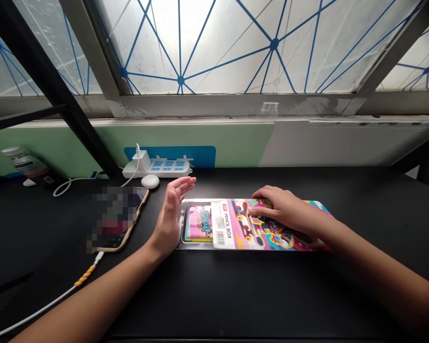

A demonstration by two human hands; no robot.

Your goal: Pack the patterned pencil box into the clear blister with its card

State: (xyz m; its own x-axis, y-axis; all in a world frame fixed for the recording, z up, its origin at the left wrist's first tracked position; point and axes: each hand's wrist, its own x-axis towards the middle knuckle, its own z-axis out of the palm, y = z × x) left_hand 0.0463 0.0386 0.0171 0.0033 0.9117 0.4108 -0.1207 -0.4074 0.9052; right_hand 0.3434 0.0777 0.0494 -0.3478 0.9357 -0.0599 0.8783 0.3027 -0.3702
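Pencil box (pixel 268 233) in a clear blister pack (pixel 196 224), lying flat on a black desk (pixel 236 295).
Right hand (pixel 286 209) presses spread over the printed card; left hand (pixel 169 216) stands open on edge just beside the pack, not gripping. Uneven pressure could skid the pack left toward the smartphone (pixel 117 219).

Bright window (pixel 214 47), blister pack (pixel 199 224) glare, warped edges

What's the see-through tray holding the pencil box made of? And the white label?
The see-through tray looks like thin clear plastic: glossy, with moulded edges catching light. The white label looks like matte printed card, flat and papery. The pencil box has a shiny printed surface; tin or plastic, I can't tell.
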